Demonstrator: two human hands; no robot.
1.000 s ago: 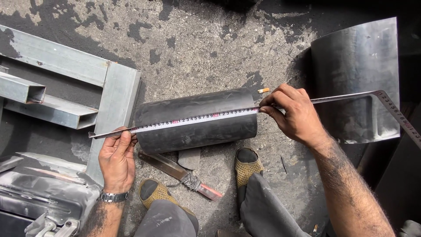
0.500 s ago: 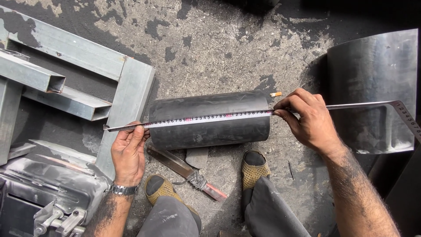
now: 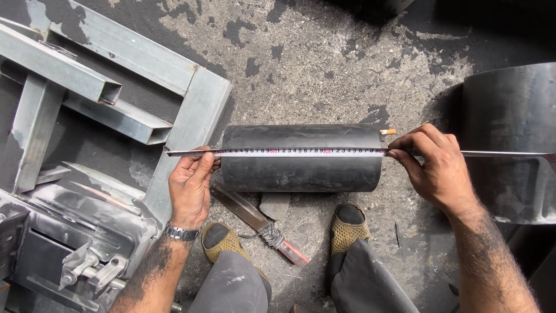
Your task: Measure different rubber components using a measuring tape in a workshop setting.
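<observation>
From the head view, the left hand [image 3: 190, 184] pinches a long steel ruler [image 3: 301, 152] flat along the dark rolled sheet-metal cylinder [image 3: 301, 171] lying on the concrete floor [image 3: 324, 64]; the right hand [image 3: 437, 165] pins its other end. A knife-like tool [image 3: 255, 217] lies beside the feet, and a grey square-tube steel frame [image 3: 116, 87] lies to the left.

steel rule [image 3: 301, 152] runs past the right edge.

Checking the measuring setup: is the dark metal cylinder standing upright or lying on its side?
On its side. The cylinder lies lengthwise on the ground, with the steel ruler stretched along its top.
</observation>
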